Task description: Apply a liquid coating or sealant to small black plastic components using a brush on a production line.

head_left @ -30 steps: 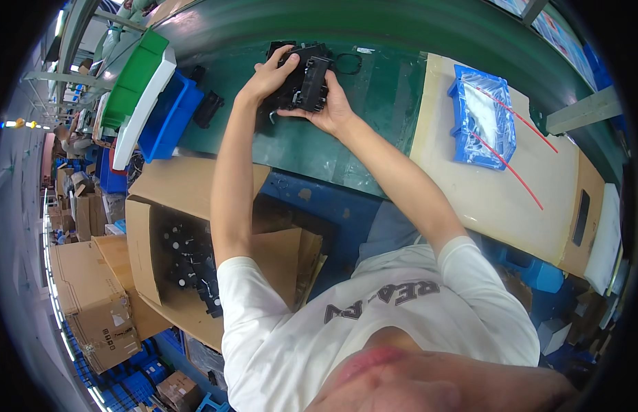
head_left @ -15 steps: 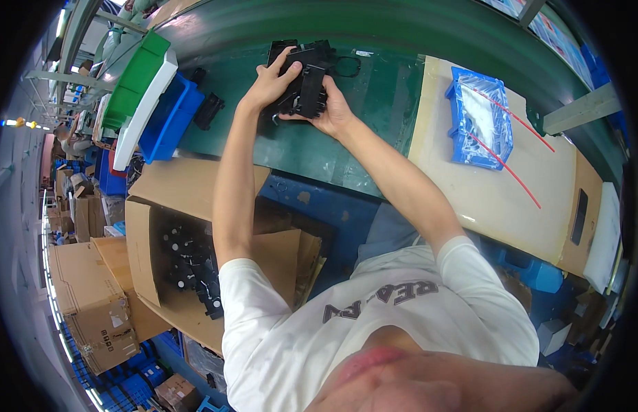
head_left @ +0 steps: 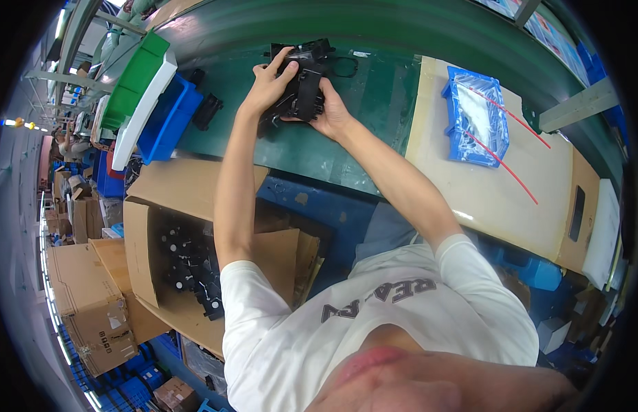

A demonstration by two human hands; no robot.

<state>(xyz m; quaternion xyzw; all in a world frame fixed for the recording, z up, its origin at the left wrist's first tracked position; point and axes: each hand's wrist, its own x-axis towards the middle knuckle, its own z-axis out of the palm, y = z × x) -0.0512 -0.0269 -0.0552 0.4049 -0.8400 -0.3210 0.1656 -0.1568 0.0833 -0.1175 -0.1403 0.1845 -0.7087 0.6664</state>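
Over the green work surface, both of my hands grip a black plastic assembly with several ribs and projecting parts. My left hand is closed on its left side, thumb and forefinger on top. From the right, my right hand wraps round its lower right side; some of those fingers are hidden behind the part. A thin black loop shows just right of the assembly. Another small black plastic part lies to the left, beside a blue bin.
Right of my hands, a blue tray wrapped in clear film has two red sticks in it, on a pale board. Green and white bins stand at the left. Below, an open carton holds several black parts.
The black assembly has tilted slightly in my hands, and my right hand has shifted a little to the left. Both hands keep their hold.
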